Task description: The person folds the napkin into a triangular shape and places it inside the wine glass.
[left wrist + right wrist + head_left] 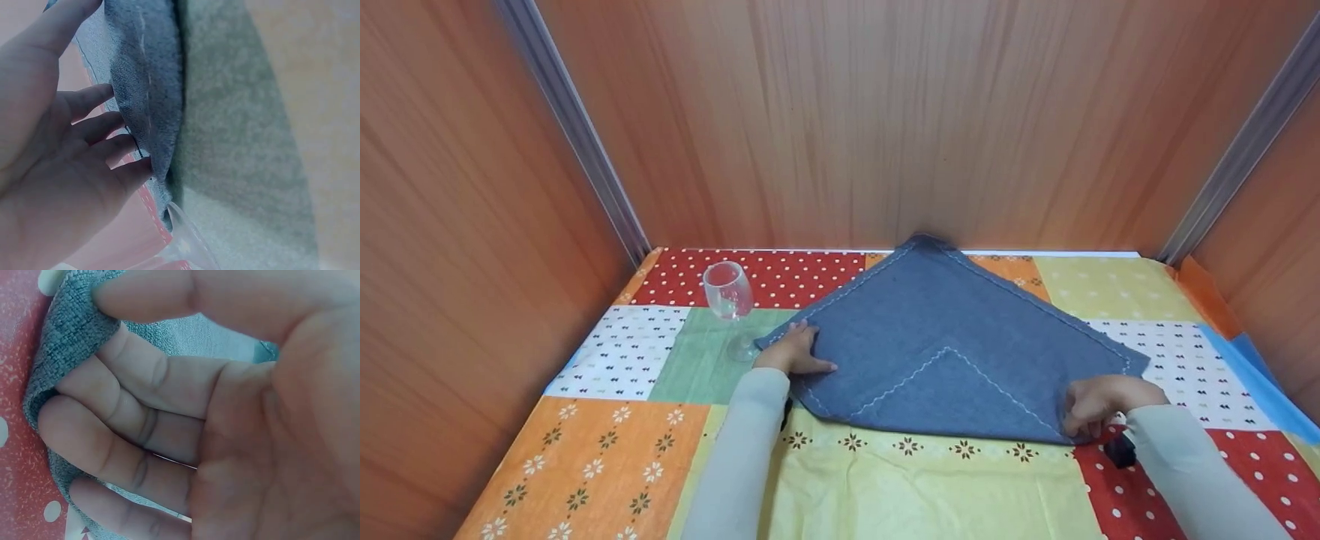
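Note:
A blue-grey cloth with white stitching along its edges lies partly folded, one corner pointing at the back wall. My left hand rests on its left side with fingers spread; in the left wrist view the fingertips touch the cloth near its edge. At the front right corner, my right hand pinches the cloth. The right wrist view has the thumb over the cloth's edge and the curled fingers under it. A clear wine glass stands upright just left of my left hand.
A patchwork-print tablecloth covers the table. Wood-grain panels enclose the back and both sides, with metal posts at the corners. The wine glass's foot is close to the cloth's left corner.

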### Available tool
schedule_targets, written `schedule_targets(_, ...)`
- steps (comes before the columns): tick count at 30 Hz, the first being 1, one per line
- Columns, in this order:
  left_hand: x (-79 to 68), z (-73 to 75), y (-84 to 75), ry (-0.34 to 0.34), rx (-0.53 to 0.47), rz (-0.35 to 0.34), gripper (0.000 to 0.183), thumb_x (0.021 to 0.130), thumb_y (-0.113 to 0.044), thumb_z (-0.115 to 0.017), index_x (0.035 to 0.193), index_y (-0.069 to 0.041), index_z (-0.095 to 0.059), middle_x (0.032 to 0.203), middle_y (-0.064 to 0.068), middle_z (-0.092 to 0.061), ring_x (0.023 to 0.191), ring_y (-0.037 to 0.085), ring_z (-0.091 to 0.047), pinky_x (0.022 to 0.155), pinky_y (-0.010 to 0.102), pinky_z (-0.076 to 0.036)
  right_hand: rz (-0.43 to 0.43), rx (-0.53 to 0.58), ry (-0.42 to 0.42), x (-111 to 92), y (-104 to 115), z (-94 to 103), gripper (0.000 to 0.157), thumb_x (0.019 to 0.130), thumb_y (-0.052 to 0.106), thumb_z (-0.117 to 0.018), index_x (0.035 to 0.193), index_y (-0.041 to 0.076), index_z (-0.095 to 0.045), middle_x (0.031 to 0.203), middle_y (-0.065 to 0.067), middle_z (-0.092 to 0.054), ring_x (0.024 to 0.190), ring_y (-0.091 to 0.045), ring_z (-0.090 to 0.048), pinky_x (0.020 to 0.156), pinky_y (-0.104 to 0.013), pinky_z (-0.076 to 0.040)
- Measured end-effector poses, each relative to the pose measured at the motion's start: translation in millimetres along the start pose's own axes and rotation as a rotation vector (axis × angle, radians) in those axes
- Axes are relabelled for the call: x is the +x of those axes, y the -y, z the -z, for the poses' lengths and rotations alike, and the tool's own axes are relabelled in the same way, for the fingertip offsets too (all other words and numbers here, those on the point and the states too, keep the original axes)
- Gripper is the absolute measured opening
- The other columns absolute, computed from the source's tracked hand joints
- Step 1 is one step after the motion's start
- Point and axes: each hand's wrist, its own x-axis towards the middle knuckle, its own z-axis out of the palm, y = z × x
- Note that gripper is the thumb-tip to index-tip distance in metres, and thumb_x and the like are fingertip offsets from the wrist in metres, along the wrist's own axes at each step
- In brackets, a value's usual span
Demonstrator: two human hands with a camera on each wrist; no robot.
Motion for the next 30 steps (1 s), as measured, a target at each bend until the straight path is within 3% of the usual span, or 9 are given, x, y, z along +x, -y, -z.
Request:
schedule_targets(4,-0.5,-1.4,-2.0,0.0,0.013,-0.001,0.091,0.089,-0.045,-0.074,0.158,-0.006,-0.029,0.165,0.018,-0.013,0.151,0.034,-0.005,0.117,0.054,-0.018,-0.027,0.026,-0.018,0.7,0.5,-0.5,0.015,0.084,0.016,-0.064,0.079,0.003,-0.062,0.069,-0.005,-0.058,0.062,-0.018,-0.054,0.06,-0.03,-0.046)
schedule_targets(9,-2.1,-2.6,-7.9,-0.021,0.051,0.042,0.089,0.09,-0.043,-0.074,0.157,-0.005,-0.03,0.164,0.018,-0.016,0.151,0.034,-0.01,0.118,0.052,-0.019,-0.013,0.082,-0.118,7.2,3.6,1.8,0.018,0.087,0.021,-0.061,0.082,0.003,-0.058,0.071,-0.005,-0.055,0.065,-0.019,-0.051,0.06,-0.033,-0.044)
schedule_targets(14,-4.7,-3.0,-15.2,-0.052,0.125,0.072,0.087,0.09,-0.044,-0.074,0.155,-0.003,-0.034,0.162,0.02,-0.022,0.149,0.039,-0.017,0.115,0.058,-0.023,0.105,0.013,-0.255,18.3,10.7,6.4,0.023,0.091,0.026,-0.063,0.082,0.004,-0.061,0.074,-0.007,-0.057,0.069,-0.021,-0.053,0.063,-0.035,-0.042)
schedule_targets(19,-6.6,-4.5,-15.0,-0.089,0.157,0.072,0.086,0.089,-0.046,-0.074,0.154,-0.004,-0.037,0.161,0.02,-0.025,0.147,0.041,-0.021,0.112,0.062,-0.026,0.223,0.017,-0.31,36.5,24.1,11.4,0.031,0.096,0.026,-0.064,0.072,0.006,-0.06,0.064,-0.002,-0.052,0.06,-0.016,-0.046,0.059,-0.032,-0.037)
schedule_targets(27,-10.1,-7.6,-12.5,-0.093,0.151,0.067,0.085,0.091,-0.047,-0.071,0.155,-0.005,-0.035,0.162,0.019,-0.024,0.148,0.04,-0.019,0.113,0.06,-0.026,0.317,0.071,-0.374,67.0,48.9,10.4,0.019,0.095,0.024,-0.069,0.093,0.005,-0.069,0.077,-0.003,-0.061,0.062,-0.014,-0.049,0.058,-0.031,-0.041)
schedule_targets(30,-10.3,-7.6,-13.6,-0.089,0.139,0.066,0.084,0.091,-0.047,-0.071,0.155,-0.005,-0.035,0.162,0.019,-0.023,0.148,0.04,-0.018,0.113,0.059,-0.026,0.338,0.049,-0.429,77.5,55.9,8.8,0.017,0.093,0.023,-0.072,0.091,0.006,-0.069,0.075,0.0,-0.059,0.061,-0.013,-0.048,0.058,-0.031,-0.04)
